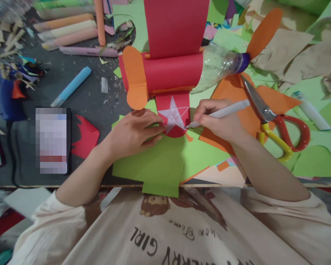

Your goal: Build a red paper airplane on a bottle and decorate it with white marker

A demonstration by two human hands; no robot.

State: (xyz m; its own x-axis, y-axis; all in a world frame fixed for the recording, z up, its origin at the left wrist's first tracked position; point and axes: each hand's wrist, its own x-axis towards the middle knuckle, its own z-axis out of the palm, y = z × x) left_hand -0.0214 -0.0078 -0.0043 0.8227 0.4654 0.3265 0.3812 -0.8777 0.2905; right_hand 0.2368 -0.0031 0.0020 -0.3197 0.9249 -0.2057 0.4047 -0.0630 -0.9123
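A plastic bottle (219,66) wrapped in red paper (172,71) lies across the table, with orange paper wings (135,79) and a blue cap. A red paper flap (165,103) below it carries a white star (175,115). My right hand (216,119) is closed round a white marker (226,109), whose tip touches the star's right edge. My left hand (134,130) lies flat with fingers pressed on the flap's left edge, holding it down on green paper (154,165).
Scissors (270,117) with red and yellow handles lie right of my right hand on orange paper. Rolled coloured papers (68,29), a light blue marker (71,86), a red scrap (85,138) and a dark device (52,140) are at left. Brown and green scraps cover the right.
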